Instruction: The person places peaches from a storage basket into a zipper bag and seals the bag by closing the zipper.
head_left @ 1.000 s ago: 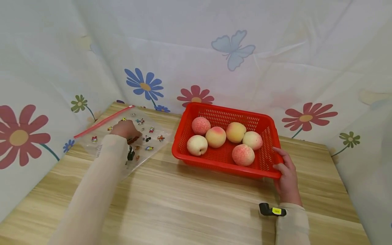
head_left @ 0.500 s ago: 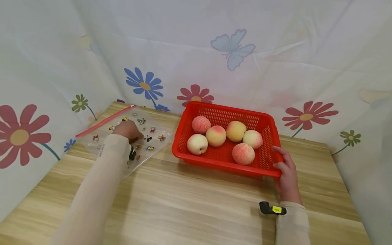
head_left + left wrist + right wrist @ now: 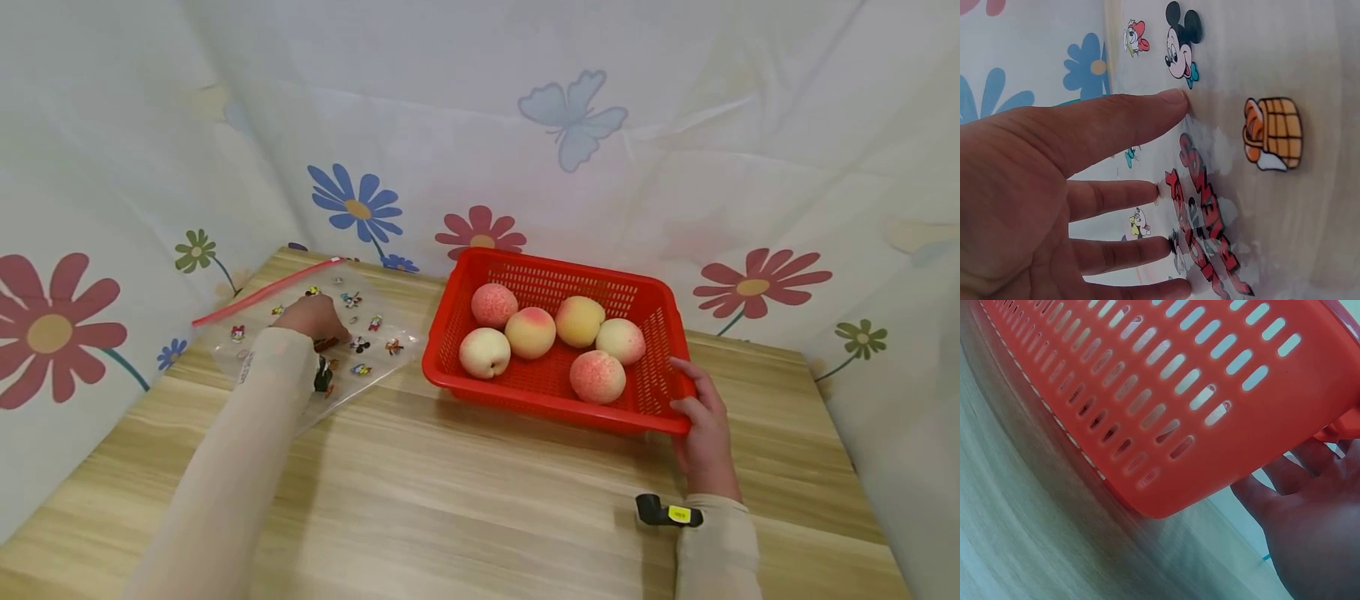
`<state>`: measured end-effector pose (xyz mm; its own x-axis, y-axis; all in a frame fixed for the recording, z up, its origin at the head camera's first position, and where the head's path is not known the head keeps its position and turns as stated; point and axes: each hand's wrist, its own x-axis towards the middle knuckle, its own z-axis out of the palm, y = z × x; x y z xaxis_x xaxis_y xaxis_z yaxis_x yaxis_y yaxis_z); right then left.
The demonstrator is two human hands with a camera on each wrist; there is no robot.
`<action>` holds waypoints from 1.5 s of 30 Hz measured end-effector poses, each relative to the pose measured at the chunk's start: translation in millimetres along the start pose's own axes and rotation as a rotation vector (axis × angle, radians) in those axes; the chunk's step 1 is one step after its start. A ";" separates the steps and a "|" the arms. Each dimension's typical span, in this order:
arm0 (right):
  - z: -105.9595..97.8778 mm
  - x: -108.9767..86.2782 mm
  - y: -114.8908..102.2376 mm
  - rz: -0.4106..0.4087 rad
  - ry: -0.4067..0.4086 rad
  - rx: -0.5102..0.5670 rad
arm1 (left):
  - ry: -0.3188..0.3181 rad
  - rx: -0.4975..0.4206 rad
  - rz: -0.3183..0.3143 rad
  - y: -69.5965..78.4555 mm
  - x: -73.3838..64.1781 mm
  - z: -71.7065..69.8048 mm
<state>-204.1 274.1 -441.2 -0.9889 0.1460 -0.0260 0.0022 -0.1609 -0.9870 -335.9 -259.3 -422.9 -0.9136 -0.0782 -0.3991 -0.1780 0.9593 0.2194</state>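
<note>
My left hand (image 3: 311, 321) is over a clear zip bag (image 3: 386, 325) printed with cartoon figures, on the left of the table. In the left wrist view its thumb and fingers (image 3: 1116, 122) are extended and spread, tips on the film, which creases slightly between them. Red lettering (image 3: 1210, 219) and a basket print (image 3: 1279, 134) show on the film. My right hand (image 3: 705, 433) grips the right end of a red plastic basket (image 3: 540, 408), thumb and fingers at the rim. Several peaches (image 3: 597, 377), pink and pale yellow, lie inside the basket.
The wood-grain table (image 3: 465, 517) meets a flower-printed cloth backdrop (image 3: 645, 208) behind and on both sides. A red zip strip (image 3: 266, 292) edges the bag's far left side. The basket stands to the right of the bag, near the back.
The zip bag has shifted slightly to the right, and its printed lower part has moved under my left hand. My right hand and the basket have stayed nearly still.
</note>
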 end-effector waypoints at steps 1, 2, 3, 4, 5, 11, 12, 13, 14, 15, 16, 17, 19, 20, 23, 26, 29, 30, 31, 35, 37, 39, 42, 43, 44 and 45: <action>-0.1 -0.2 0.1 0.000 0.001 0.000 | -0.001 0.001 0.003 0.1 -0.1 -0.2; -0.3 -0.2 0.3 0.002 0.002 0.001 | -0.003 0.004 0.006 -0.3 0.0 -0.3; -0.5 -0.3 0.5 0.002 0.002 0.000 | -0.004 0.004 0.008 -1.0 0.1 -0.4; -0.6 -0.4 0.5 0.000 0.001 0.002 | -0.004 0.004 0.011 -1.0 -0.3 -0.5; -0.7 -0.4 0.5 -0.004 -0.001 0.006 | -0.004 0.005 0.016 -1.4 -0.8 -0.7; -1.1 -0.1 0.2 -0.028 -0.020 0.023 | -0.010 0.018 0.035 -2.6 -4.2 -2.2; -1.1 -0.2 0.1 -0.028 -0.021 0.022 | -0.013 0.020 0.038 -2.6 -4.4 -2.3; -1.0 -0.3 0.0 -0.027 -0.021 0.021 | -0.016 0.022 0.042 -2.8 -4.4 -2.5; -1.1 -0.3 -0.1 -0.025 -0.020 0.020 | -0.017 0.022 0.044 -2.9 -4.4 -2.4; -1.0 -0.4 -0.2 -0.022 -0.019 0.018 | -0.017 0.023 0.049 -3.1 -4.5 -2.4; -0.8 -0.3 -0.4 -0.022 -0.018 0.018 | -0.017 0.021 0.053 -3.3 -4.1 -2.5; -0.8 -0.1 -0.6 -0.021 -0.016 0.017 | -0.018 0.019 0.058 -3.4 -3.7 -2.5; -0.5 0.2 -1.0 -0.020 -0.013 0.014 | -0.019 0.011 0.066 -5.4 -1.2 -2.1; -0.4 0.2 -1.2 -0.021 -0.012 0.013 | -0.016 0.006 0.072 -6.3 -0.2 -1.8; -0.2 -0.1 -1.4 -0.020 -0.011 0.009 | -0.014 -0.007 0.092 -10.1 3.3 -0.4; -0.2 -0.2 -0.9 -0.021 -0.011 0.009 | -0.010 -0.015 0.107 -13.7 4.0 0.8; -0.2 0.0 -0.3 -0.024 -0.008 0.008 | -0.011 -0.021 0.108 -15.5 4.3 1.8; -0.3 0.3 -0.3 -0.025 -0.008 0.010 | -0.012 -0.022 0.109 -16.0 4.2 1.9; 0.0 0.2 -0.1 -0.025 -0.008 0.010 | -0.011 -0.021 0.108 -16.5 4.7 2.3; 1.0 0.0 -0.1 -0.025 -0.011 0.015 | -0.017 -0.020 0.102 -18.3 4.7 2.5; 1.0 -0.2 0.0 -0.022 -0.012 0.013 | -0.024 -0.021 0.099 -18.8 4.0 2.5; 1.0 -0.7 -0.2 -0.019 -0.013 0.013 | -0.029 -0.023 0.103 -19.5 2.9 2.2; 0.9 -1.4 0.0 -0.015 -0.011 0.006 | -0.030 -0.028 0.113 -20.0 1.1 2.2; 0.8 -1.6 0.1 -0.014 -0.010 0.007 | -0.029 -0.031 0.115 -20.1 1.0 2.4; 0.8 -1.8 0.3 -0.013 -0.009 0.006 | -0.028 -0.032 0.121 -20.3 0.5 2.6; 0.8 -2.1 0.8 -0.011 -0.006 0.003 | -0.029 -0.029 0.125 -20.4 -0.3 2.8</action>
<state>-202.2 272.9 -441.8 -0.9898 0.1415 -0.0146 -0.0087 -0.1625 -0.9867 -331.0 -278.1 -429.7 -0.9183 0.0496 -0.3927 -0.0745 0.9527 0.2946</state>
